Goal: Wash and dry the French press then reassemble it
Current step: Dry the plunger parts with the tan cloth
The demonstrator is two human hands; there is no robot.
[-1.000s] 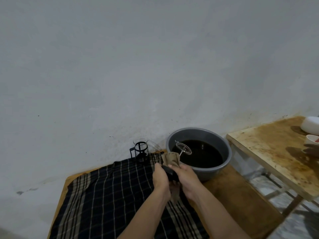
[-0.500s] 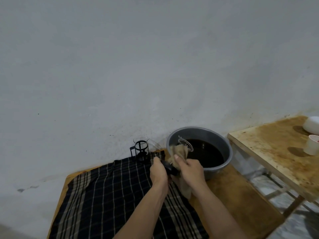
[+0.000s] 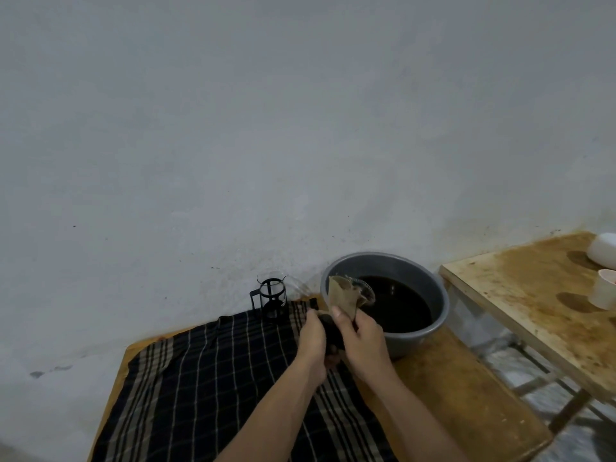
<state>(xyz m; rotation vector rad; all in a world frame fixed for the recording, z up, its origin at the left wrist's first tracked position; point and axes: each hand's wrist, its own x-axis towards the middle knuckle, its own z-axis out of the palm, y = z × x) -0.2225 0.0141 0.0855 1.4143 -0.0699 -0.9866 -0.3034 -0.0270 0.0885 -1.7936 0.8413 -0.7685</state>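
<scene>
The glass French press carafe (image 3: 271, 296) in its black frame stands upright at the far edge of the checked cloth (image 3: 213, 378), close to the wall. My left hand (image 3: 313, 341) grips the black plunger lid (image 3: 333, 331). My right hand (image 3: 361, 338) presses a tan cloth (image 3: 343, 300) around the plunger rod. The round mesh filter (image 3: 365, 291) sticks out past the tan cloth, over the rim of the grey basin.
A grey basin (image 3: 416, 335) with dark water sits on the low wooden table (image 3: 466, 405), right of my hands. A stained wooden table (image 3: 533, 295) at the right holds a white cup (image 3: 605, 290) and a white bowl (image 3: 603, 246). A grey wall stands directly behind.
My right hand has slid the tan cloth up the rod to the mesh filter, now partly covered. My left hand keeps its grip on the lid.
</scene>
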